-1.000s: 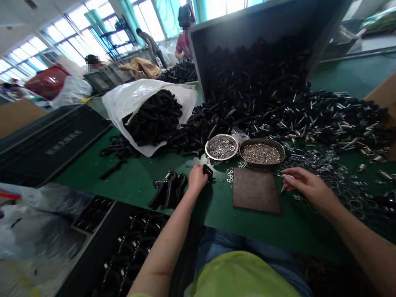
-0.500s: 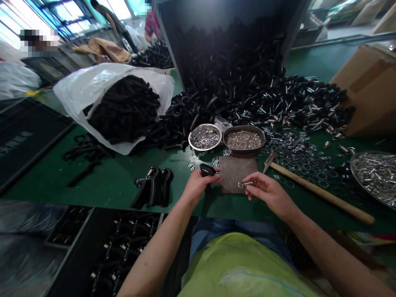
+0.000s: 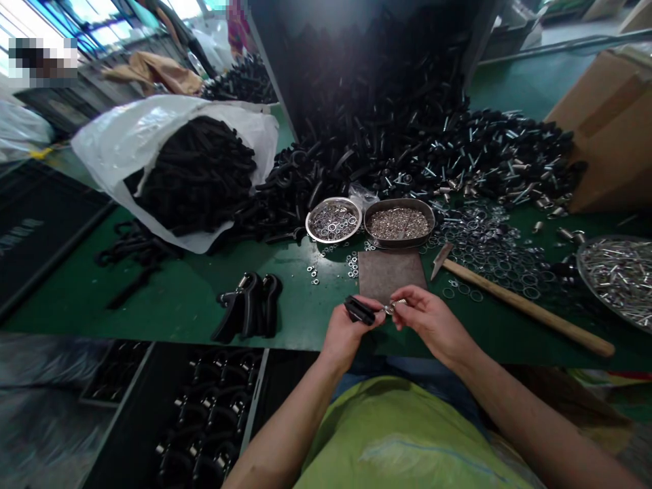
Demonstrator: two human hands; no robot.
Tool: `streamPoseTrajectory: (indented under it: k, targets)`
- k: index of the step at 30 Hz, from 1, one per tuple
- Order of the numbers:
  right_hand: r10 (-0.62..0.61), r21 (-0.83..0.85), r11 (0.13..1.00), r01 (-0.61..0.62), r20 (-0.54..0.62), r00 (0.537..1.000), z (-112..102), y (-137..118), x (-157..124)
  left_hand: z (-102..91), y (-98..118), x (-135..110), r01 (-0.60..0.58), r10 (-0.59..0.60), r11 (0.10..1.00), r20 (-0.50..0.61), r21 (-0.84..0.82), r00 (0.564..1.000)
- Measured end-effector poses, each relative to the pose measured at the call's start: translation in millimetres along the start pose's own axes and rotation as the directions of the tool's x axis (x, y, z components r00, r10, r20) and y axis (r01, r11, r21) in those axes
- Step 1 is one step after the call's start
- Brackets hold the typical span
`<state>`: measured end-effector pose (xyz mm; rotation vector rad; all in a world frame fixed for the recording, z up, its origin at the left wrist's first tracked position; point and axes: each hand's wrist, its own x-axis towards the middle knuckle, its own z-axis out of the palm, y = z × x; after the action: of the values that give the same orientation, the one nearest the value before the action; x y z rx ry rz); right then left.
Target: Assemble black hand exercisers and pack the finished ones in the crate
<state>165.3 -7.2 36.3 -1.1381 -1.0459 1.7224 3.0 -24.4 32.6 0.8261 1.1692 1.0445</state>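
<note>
My left hand (image 3: 349,333) is closed round a black plastic handle (image 3: 359,310), in front of the grey metal plate (image 3: 390,275). Between thumb and fingers of my right hand (image 3: 428,316) is a coil spring (image 3: 401,303), its end close against a small metal part at the handle. Whether the two are hooked together I cannot tell. Right of the plate lies a hammer (image 3: 519,302) with a wooden shaft. Assembled black hand grips (image 3: 249,305) stand together on the left.
Behind the plate are a round dish of rings (image 3: 333,221) and an oval tin of small metal pieces (image 3: 400,224). A bag of black handles (image 3: 198,176) lies left. At right are loose rings (image 3: 504,251), a bowl of metal pins (image 3: 619,278) and a cardboard box (image 3: 606,136).
My hands have come together: the left moved right with the black handle, and the right brought the spring left and up against it. The whole view has shifted slightly.
</note>
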Motion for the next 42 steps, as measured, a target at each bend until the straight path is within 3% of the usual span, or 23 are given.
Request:
streamPoseTrajectory:
  k: [2,4,7,10,12,16,20,23,25,27,29,31,34,36,37,39,42]
  targets:
    - [-0.025,0.009,1.0,0.025,-0.07,0.997,-1.4,-0.5,2.3,0.4,-0.9,0.3,-0.122,0.122,0.976,0.013,0.181,0.992]
    - [-0.072,-0.118,0.991,0.058,-0.114,0.991,-4.1,-5.1,3.0,3.1,-3.7,0.9,-0.13,0.13,0.961,0.016,0.246,0.991]
    - [-0.127,-0.304,0.949,0.084,-0.125,0.984,-7.9,-16.4,0.0,10.9,-11.2,3.0,0.121,-0.121,0.993,0.022,0.009,0.992]
    - [-0.183,-0.322,0.936,0.143,-0.1,0.978,-7.1,-25.5,-5.9,20.7,-17.9,5.8,0.403,-0.375,0.866,0.149,-0.297,0.915]
    - [-0.212,-0.319,0.931,0.176,-0.082,0.974,-4.3,-27.3,-9.1,27.2,-19.3,7.0,0.476,-0.423,0.794,0.217,-0.379,0.88]
    - [-0.288,-0.451,0.863,0.227,-0.069,0.955,-0.8,-23.2,-11.1,36.8,-16.2,7.0,0.493,-0.416,0.774,0.267,-0.397,0.869]
    - [-0.383,-0.607,0.735,0.301,-0.006,0.924,-1.9,-19.0,-10.7,40.6,-10.9,5.2,0.438,-0.366,0.846,0.268,-0.303,0.891]
    - [-0.355,-0.594,0.754,0.281,-0.008,0.935,-2.7,-17.9,-10.4,40.5,-6.2,2.0,0.347,-0.323,0.937,0.256,-0.051,0.911]
    - [-0.307,-0.553,0.798,0.239,-0.031,0.951,-6.5,-17.2,-9.7,38.9,-3.3,-1.0,0.31,-0.333,0.943,0.283,0.124,0.9]
    - [-0.244,-0.508,0.836,0.206,-0.009,0.97,-17.6,-15.2,-9.1,35.8,-1.3,-4.0,0.315,-0.369,0.926,0.32,0.209,0.873]
    - [-0.211,-0.539,0.824,0.178,0.0,0.977,-38.5,-10.9,-8.8,31.7,-1.0,-6.3,0.344,-0.39,0.92,0.357,0.188,0.849]
    - [-0.243,-0.686,0.716,0.133,-0.067,0.968,-66.4,-3.7,-9.1,27.2,-1.7,-7.1,0.369,-0.382,0.923,0.373,0.108,0.845]
    - [-0.336,-0.876,0.482,0.006,-0.178,0.925,-104.0,8.5,-10.0,21.7,-2.8,-4.4,0.327,-0.322,0.944,0.324,0.039,0.89]
    - [-0.361,-0.899,0.437,-0.011,-0.186,0.914,-113.7,12.2,-10.6,19.9,-2.7,-0.7,0.266,-0.274,0.962,0.282,0.065,0.919]
    - [-0.367,-0.885,0.466,0.013,-0.181,0.912,-112.2,11.6,-11.0,19.8,-2.5,1.3,0.245,-0.258,0.966,0.266,0.079,0.929]
    - [-0.353,-0.78,0.617,0.104,-0.157,0.922,-97.9,5.4,-12.5,21.5,-2.1,4.9,0.247,-0.259,0.966,0.241,0.079,0.935]
    - [-0.259,-0.505,0.843,0.187,-0.075,0.963,-60.1,-10.6,-16.5,28.2,-2.3,7.8,0.304,-0.297,0.953,0.223,0.005,0.928]
